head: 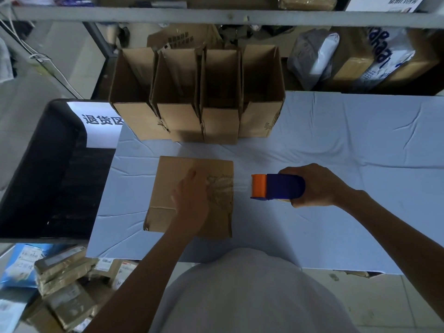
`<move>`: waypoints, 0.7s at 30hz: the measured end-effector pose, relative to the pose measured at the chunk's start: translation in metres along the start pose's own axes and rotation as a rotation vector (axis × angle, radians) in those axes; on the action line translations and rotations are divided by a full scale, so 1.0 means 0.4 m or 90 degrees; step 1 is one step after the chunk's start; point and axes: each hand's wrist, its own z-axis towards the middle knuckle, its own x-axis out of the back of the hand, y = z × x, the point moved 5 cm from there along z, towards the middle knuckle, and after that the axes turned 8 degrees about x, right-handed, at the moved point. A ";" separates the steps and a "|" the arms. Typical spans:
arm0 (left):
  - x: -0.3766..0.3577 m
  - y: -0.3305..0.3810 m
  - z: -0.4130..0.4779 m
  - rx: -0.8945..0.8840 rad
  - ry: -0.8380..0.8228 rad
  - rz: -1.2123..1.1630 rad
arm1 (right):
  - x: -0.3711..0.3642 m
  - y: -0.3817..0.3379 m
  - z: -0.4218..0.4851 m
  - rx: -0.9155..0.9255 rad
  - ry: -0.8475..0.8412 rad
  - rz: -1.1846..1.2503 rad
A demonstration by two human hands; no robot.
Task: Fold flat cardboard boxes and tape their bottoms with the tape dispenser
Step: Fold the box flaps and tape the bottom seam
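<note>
Pressing down on the upturned box (173, 179), the left hand (192, 200) lies with its fingers straight over the taped seam. The right hand (317, 186) is wrapped firmly round the blue-and-orange tape dispenser (278, 187), just off the box's right edge. A clear strip of tape (242, 186) stretches from that edge to the dispenser's mouth, not yet cut. Beyond the box's far side, four folded boxes (197, 97) stand in a row. The risk I see: pulling without a sharp twist could peel the wrinkled strip off the cardboard, or drag the box rightward if the left hand eases.
</note>
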 end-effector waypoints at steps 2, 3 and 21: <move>-0.002 -0.018 0.001 0.058 -0.020 -0.053 | 0.001 -0.001 0.000 0.002 0.001 -0.004; 0.000 -0.033 0.005 0.080 -0.007 -0.042 | 0.001 -0.002 0.000 0.004 0.001 -0.007; -0.071 0.053 0.016 -0.218 -0.079 -0.330 | -0.003 0.000 0.018 -0.004 -0.015 -0.018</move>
